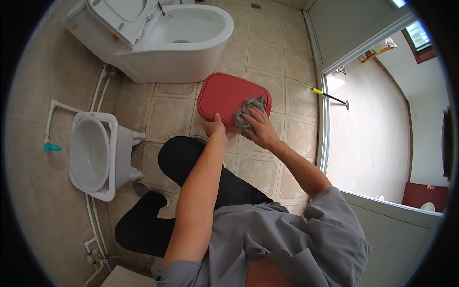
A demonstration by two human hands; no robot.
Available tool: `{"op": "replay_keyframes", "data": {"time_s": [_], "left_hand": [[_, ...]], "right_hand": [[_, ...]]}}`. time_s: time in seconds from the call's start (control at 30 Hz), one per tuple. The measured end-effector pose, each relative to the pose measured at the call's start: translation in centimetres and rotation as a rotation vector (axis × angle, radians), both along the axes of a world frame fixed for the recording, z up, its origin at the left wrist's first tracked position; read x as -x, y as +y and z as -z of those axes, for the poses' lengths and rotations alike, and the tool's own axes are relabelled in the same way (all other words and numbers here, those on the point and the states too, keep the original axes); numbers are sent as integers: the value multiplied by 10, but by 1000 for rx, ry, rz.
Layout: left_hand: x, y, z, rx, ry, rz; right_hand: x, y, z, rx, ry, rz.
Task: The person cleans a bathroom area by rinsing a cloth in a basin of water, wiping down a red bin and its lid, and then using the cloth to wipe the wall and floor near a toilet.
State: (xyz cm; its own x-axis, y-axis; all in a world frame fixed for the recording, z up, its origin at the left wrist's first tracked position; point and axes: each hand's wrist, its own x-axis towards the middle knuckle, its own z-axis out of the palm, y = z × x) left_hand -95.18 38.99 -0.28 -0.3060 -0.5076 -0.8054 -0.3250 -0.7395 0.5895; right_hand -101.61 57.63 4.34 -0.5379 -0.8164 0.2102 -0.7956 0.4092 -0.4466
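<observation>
A red bin (224,95) with a flat, rounded rectangular lid stands on the tiled floor ahead of me. At its near edge, my left hand (215,126) grips the rim, with the thumb up against the lid and the other fingers mostly hidden. My right hand (259,128) presses a crumpled grey-brown cloth (256,103) onto the lid's right end, its fingers spread over the cloth. The lower part of the bin is hidden beneath the lid.
Beyond the bin is a white toilet (177,52) with its lid raised. To the left, a white plastic stool (112,158) lies tipped beside wall pipes (50,119) with a teal tap. On the right, a doorway frame (322,119) borders another floor, where a yellow-and-black-handled tool (330,97) lies.
</observation>
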Motion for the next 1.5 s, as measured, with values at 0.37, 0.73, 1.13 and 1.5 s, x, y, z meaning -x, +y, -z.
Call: {"op": "replay_keyframes", "data": {"time_s": [0.37, 0.73, 1.13, 1.5], "left_hand": [[16, -22, -1, -145, 57, 70], [10, -18, -10, -13, 72, 64], [14, -32, 3, -170, 150, -59], [23, -20, 20, 356, 4, 217]], "right_hand": [[80, -170, 5, 31, 100, -86], [82, -9, 25, -49, 151, 282], [87, -199, 21, 38, 148, -65], [98, -6, 26, -140, 154, 440]]}}
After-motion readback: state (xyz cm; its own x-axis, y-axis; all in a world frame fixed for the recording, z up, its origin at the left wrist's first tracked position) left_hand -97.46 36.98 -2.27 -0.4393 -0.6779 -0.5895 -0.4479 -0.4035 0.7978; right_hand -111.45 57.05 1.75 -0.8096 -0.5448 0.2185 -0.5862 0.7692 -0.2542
